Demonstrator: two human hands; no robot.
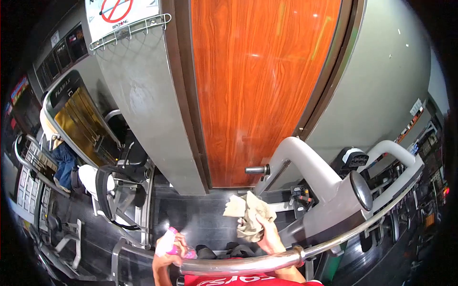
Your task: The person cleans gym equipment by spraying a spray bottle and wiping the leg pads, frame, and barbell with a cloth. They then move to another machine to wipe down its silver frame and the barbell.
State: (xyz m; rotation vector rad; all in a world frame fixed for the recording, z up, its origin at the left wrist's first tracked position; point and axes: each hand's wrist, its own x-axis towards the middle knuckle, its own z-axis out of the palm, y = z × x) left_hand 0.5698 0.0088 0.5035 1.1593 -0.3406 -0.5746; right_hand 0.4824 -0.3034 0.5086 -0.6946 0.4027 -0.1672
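Note:
My left hand (164,257) is wrapped round a pink and white spray bottle (172,242) at the lower middle, left of my body. A faint pale haze shows in front of the bottle's nozzle. In my right hand (271,238) is a crumpled beige cloth (253,217), its folds hanging loose from the fingers. Just in front of my red shirt (248,280) runs a shiny metal bar (234,267), part of a gym machine. Both hands are beyond this bar, and the right forearm passes by it.
A grey machine frame (312,167) with a black-tipped handle (256,169) stands ahead right. Beyond it is an orange-brown wooden door (257,95). To the left are a weight-stack machine (86,128), a seated machine (121,200) and a person in blue trousers (64,159).

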